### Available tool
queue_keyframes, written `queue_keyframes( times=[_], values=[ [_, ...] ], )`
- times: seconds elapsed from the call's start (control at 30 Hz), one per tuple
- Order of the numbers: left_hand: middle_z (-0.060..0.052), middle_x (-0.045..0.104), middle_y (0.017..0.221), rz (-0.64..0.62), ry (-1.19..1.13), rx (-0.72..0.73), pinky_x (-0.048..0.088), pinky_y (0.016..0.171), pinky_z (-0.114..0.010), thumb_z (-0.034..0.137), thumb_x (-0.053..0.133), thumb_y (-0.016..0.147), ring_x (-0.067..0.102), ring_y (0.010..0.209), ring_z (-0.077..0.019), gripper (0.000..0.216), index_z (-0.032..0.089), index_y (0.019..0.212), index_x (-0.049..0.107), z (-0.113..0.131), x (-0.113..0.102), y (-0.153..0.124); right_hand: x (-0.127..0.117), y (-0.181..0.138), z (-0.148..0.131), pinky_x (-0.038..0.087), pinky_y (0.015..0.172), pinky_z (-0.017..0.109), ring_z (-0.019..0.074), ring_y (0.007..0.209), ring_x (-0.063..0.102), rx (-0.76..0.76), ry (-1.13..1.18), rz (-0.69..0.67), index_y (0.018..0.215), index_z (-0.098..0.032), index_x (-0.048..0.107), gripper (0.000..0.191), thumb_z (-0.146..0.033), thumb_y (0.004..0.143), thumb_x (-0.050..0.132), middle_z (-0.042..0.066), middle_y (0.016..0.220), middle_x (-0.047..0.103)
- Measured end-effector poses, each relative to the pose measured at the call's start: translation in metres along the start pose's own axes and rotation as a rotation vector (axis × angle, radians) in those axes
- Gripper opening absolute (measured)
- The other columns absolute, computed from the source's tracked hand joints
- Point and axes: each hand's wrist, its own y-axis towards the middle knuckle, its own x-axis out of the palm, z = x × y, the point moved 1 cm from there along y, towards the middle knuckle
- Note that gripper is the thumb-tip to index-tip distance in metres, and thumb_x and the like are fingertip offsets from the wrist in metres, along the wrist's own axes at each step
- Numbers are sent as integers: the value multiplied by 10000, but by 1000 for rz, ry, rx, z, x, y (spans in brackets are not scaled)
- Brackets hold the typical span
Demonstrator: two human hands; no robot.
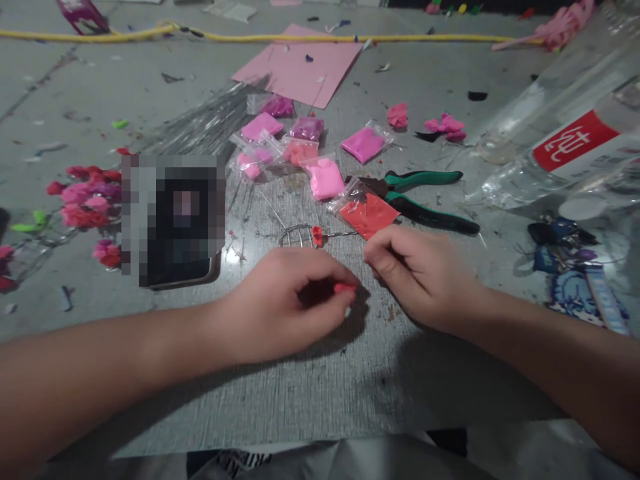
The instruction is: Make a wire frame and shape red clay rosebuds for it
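My left hand (293, 303) rests on the grey table (310, 400) with its fingers curled, pinching a small red piece (344, 288) at the fingertips. My right hand (420, 273) lies just to the right, fingers folded in; what it holds is hidden. Right beyond both hands lies a bent wire (295, 235) with a small red bud (317, 235) on it. A clear bag of red petals (369, 213) sits behind my right hand.
Several bags of pink and purple petals (325, 177) lie further back, with green-handled pliers (425, 200), a pink sheet (300, 67), a wire bundle (200, 127) and a yellow cord (300, 38). Finished flowers (87, 200) and a phone (175, 220) are left; bottles (565, 140) and keys (565, 243) right.
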Motion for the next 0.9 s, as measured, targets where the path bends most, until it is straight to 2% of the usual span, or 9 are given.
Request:
queue_keyframes(
  times=[0.1, 0.2, 0.33, 0.53, 0.67, 0.77, 0.9],
  values=[
    [-24, 740, 820, -239, -55, 241, 507, 688, -230, 259, 732, 935, 664, 721, -123, 97, 167, 962, 719, -4, 3, -2, 4, 1, 4, 437, 618, 258, 119, 655, 619, 33, -21, 2, 952, -191, 660, 85, -244, 1007, 622, -9, 785, 703],
    [-51, 737, 880, -367, -114, 336, 520, 716, -237, 264, 744, 943, 679, 785, -145, 115, 172, 952, 676, -8, 6, -4, 6, 1, 5, 442, 594, 249, 117, 620, 623, 59, -29, -9, 938, -202, 688, 37, -234, 955, 697, -17, 761, 718],
    [-29, 709, 849, -367, -121, 326, 504, 694, -232, 244, 753, 934, 647, 765, -137, 127, 186, 915, 641, -10, 5, -4, 4, 1, 2, 434, 579, 246, 115, 601, 633, 28, -51, -6, 857, -199, 711, 139, -299, 939, 763, -22, 702, 725],
    [-69, 751, 937, -405, -162, 340, 541, 776, -266, 247, 740, 949, 703, 867, -173, 101, 179, 969, 668, -13, 5, -2, 5, 2, 1, 507, 707, 235, 122, 790, 717, -43, 2, -57, 1015, -166, 710, 164, -154, 1045, 549, 14, 865, 777],
    [-90, 772, 974, -440, -171, 364, 564, 837, -293, 219, 692, 978, 721, 922, -194, 80, 179, 1043, 712, -15, 6, -2, 10, 2, 2, 517, 767, 281, 158, 841, 677, -131, -81, -82, 962, -163, 760, 128, -206, 1009, 649, 52, 923, 731],
    [-94, 780, 993, -448, -161, 365, 574, 853, -308, 213, 659, 989, 724, 944, -204, 105, 206, 1067, 728, -15, 7, -2, 12, 1, 4, 501, 724, 309, 173, 801, 640, -158, -142, -136, 928, -145, 785, 211, -240, 1022, 622, 72, 900, 690],
    [-100, 778, 989, -437, -162, 374, 578, 835, -311, 214, 661, 980, 724, 932, -207, 127, 197, 1075, 743, -14, 7, -2, 8, 0, 6, 509, 747, 339, 201, 848, 647, -207, -172, -200, 997, -133, 788, 232, -261, 1029, 597, 108, 973, 705]
  ],
)
